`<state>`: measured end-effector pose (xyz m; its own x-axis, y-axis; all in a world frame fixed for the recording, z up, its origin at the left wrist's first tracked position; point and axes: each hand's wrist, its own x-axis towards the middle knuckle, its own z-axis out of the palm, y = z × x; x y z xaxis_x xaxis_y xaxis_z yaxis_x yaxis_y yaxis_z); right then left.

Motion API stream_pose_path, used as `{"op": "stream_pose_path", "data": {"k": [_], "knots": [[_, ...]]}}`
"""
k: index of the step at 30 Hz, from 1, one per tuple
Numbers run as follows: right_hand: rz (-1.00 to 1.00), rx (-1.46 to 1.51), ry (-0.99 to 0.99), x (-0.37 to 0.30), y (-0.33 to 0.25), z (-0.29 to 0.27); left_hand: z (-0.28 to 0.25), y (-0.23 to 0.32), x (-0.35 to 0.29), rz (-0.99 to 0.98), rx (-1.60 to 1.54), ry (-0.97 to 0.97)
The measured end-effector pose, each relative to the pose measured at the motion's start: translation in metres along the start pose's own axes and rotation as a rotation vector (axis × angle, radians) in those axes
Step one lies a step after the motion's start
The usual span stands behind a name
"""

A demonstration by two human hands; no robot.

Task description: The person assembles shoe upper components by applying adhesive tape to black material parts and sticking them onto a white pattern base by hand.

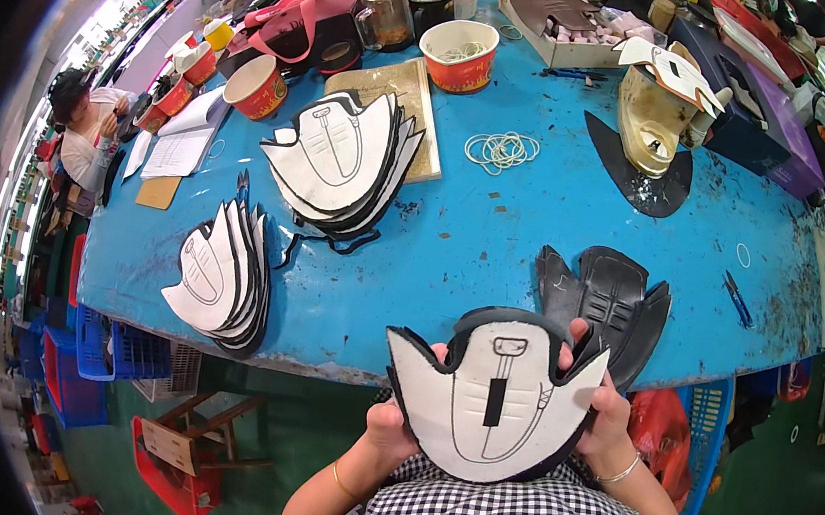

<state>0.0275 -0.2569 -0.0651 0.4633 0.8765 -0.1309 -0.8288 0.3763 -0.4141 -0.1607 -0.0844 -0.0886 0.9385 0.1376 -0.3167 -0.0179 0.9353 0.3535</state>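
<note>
My left hand (391,428) and my right hand (606,419) grip a flat, wing-shaped shoe upper (461,414) from both sides, above my lap. Its white lining faces me, with stitched outlines, a small black strip in the middle and a padded black collar at the top. Dark layers show behind its edges; whether it is one piece or several, I cannot tell. Fingertips of both hands show beside the collar, while other fingers are hidden behind the upper. Just beyond my right hand, black uppers (612,297) lie on the table with their outer side up.
On the blue table (411,267) are two stacks of white-lined uppers (338,154) (220,272), rubber bands (501,152), a paper tub (458,56), snips (737,300) and a glue pot (648,121). A person (88,138) sits at the far left. Blue baskets (136,349) and a stool (182,444) stand below.
</note>
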Motion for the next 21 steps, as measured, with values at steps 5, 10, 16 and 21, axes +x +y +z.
{"op": "stream_pose_path", "data": {"k": [5,10,16,21], "knots": [[0.036,-0.116,0.043,0.007,-0.012,0.018,0.016,0.005,0.011,0.133,-0.005,-0.036],[0.052,0.027,-0.11,0.0,-0.008,-0.004,0.002,-0.009,0.018,0.204,-0.134,-0.288],[0.002,0.051,-0.082,-0.009,-0.009,0.003,0.011,-0.001,0.007,0.133,-0.102,-0.321],[-0.236,-0.177,0.26,-0.025,-0.008,0.028,0.08,0.006,0.015,0.114,0.314,0.082]]}}
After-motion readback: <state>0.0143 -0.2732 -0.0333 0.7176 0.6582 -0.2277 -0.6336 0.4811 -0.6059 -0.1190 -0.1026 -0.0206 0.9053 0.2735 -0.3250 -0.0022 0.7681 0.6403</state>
